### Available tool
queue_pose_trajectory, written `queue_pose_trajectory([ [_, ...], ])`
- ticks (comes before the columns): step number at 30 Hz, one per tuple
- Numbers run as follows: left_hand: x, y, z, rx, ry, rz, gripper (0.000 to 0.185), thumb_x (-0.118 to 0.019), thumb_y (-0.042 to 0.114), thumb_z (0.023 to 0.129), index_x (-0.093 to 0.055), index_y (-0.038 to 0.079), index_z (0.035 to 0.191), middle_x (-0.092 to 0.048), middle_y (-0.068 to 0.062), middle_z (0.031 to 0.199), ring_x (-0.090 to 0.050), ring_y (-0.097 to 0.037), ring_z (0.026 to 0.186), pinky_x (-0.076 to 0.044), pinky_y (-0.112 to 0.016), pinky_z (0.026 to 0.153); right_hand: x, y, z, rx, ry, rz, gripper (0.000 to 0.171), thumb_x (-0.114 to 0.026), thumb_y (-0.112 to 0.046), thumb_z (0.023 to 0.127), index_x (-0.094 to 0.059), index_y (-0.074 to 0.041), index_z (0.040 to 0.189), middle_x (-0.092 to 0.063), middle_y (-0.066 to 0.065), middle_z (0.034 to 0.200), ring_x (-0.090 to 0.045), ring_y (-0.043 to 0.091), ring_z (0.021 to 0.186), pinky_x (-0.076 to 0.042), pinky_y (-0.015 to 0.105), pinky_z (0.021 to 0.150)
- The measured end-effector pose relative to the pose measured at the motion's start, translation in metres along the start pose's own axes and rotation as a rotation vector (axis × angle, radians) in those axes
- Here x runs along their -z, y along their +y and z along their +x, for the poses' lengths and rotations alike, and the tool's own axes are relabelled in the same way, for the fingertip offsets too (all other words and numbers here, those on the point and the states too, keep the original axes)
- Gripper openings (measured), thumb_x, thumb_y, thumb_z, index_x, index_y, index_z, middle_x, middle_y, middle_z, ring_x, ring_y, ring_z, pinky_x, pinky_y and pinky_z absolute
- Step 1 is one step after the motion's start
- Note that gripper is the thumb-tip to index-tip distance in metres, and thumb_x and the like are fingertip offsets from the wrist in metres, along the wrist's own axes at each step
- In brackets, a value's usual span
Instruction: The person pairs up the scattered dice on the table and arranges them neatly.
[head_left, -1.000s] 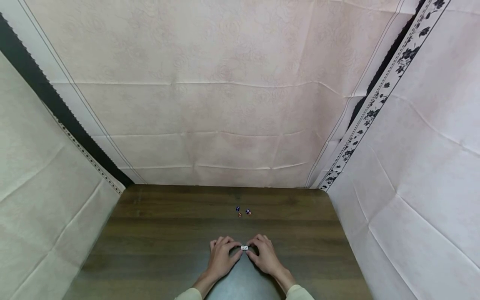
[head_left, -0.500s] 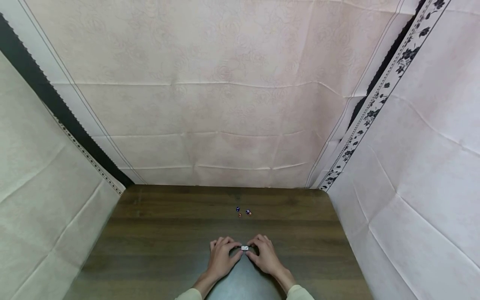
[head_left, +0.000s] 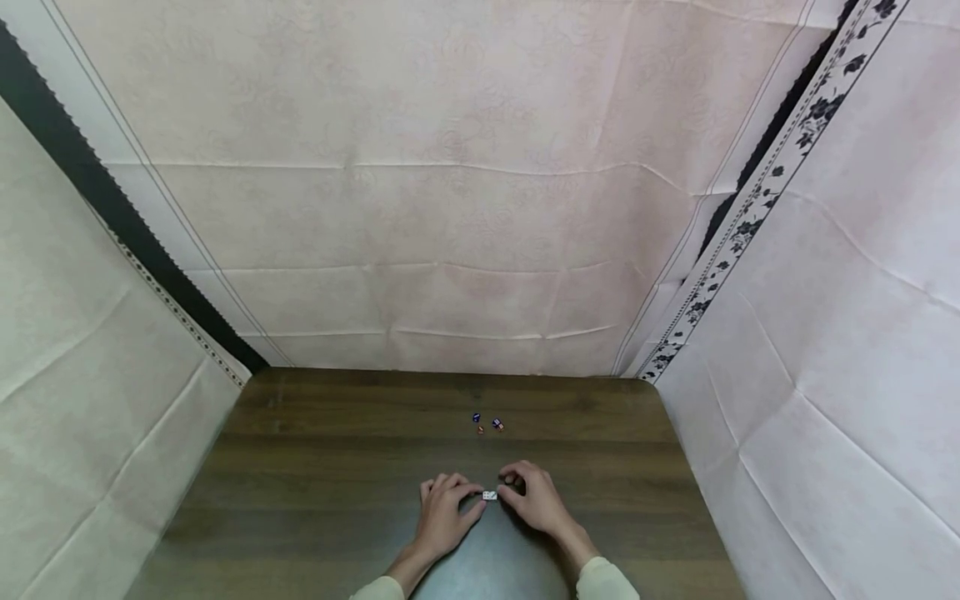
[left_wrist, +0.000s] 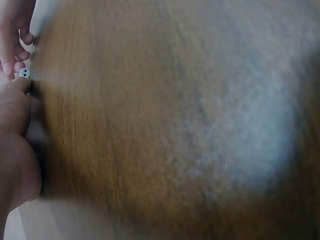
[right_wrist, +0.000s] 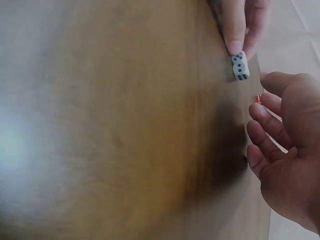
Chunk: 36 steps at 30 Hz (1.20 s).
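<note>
Two small white dice with blue pips (head_left: 490, 495) sit side by side on the wooden table, shown closer in the right wrist view as a joined pair (right_wrist: 240, 66). My left hand (head_left: 444, 515) pinches the left end of the pair between thumb and index finger. Just off the right end is my right hand (head_left: 536, 500), its fingers loosely curved and apart from the dice, holding nothing visible. In the left wrist view one white die (left_wrist: 25, 73) shows by the left thumb; the rest is hidden by fingers.
Farther back on the table (head_left: 337, 475) lie a blue die (head_left: 476, 417), an orange die (head_left: 481, 430), and a second blue die (head_left: 496, 423) beside another orange one (head_left: 501, 427). Pale cloth (head_left: 480, 250) hangs behind the table's far edge and along both sides.
My right hand has let go of the right end of the white dice and shifted slightly right and away, fingers lifted. The left hand and dice have stayed in place.
</note>
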<state>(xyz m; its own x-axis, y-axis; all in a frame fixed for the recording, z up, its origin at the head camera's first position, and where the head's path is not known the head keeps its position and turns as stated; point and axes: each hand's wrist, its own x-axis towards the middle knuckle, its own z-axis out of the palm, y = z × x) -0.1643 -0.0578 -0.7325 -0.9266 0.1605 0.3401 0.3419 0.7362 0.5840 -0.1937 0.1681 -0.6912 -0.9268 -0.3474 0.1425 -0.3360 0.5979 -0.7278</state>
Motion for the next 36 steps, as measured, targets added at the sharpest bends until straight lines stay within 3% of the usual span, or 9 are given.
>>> queue_pose_trajectory([
  [4,-0.001,-0.002,0.0,-0.014,0.022,0.003,0.019,-0.097,0.031,0.091,-0.088,0.029,0.108,-0.074,0.013,0.1,-0.06,-0.01,0.098,-0.033,-0.044,0.093,0.005,0.002,0.011,-0.01,0.039,-0.019,0.019,-0.082,-0.015,0.105,-0.081,-0.005,0.121,-0.076,0.001,0.104,-0.07,0.018,0.097,-0.059,0.035,0.088],
  [13,0.001,-0.003,-0.001,0.019,-0.013,-0.026,0.019,-0.095,0.033,0.093,-0.088,0.03,0.11,-0.074,0.013,0.101,-0.06,-0.01,0.101,-0.034,-0.046,0.096,0.013,0.012,0.043,-0.066,0.136,-0.04,0.017,-0.085,-0.013,0.101,-0.081,-0.003,0.115,-0.075,0.007,0.101,-0.07,0.023,0.095,-0.055,0.032,0.084],
  [27,0.001,-0.001,-0.001,-0.034,0.038,0.007,0.019,-0.097,0.032,0.091,-0.088,0.03,0.107,-0.074,0.013,0.1,-0.06,-0.008,0.097,-0.034,-0.043,0.092,0.012,0.014,0.077,-0.213,0.137,-0.052,0.022,-0.083,-0.016,0.104,-0.081,-0.005,0.122,-0.076,0.011,0.115,-0.069,0.027,0.108,-0.057,0.051,0.098],
  [36,0.004,0.001,0.0,-0.005,-0.003,-0.006,0.018,-0.095,0.033,0.092,-0.088,0.03,0.109,-0.073,0.014,0.1,-0.059,-0.008,0.097,-0.033,-0.042,0.092,0.005,0.015,0.089,-0.264,0.161,-0.108,0.023,-0.086,-0.019,0.102,-0.081,-0.008,0.121,-0.074,0.009,0.116,-0.065,0.025,0.108,-0.054,0.05,0.098],
])
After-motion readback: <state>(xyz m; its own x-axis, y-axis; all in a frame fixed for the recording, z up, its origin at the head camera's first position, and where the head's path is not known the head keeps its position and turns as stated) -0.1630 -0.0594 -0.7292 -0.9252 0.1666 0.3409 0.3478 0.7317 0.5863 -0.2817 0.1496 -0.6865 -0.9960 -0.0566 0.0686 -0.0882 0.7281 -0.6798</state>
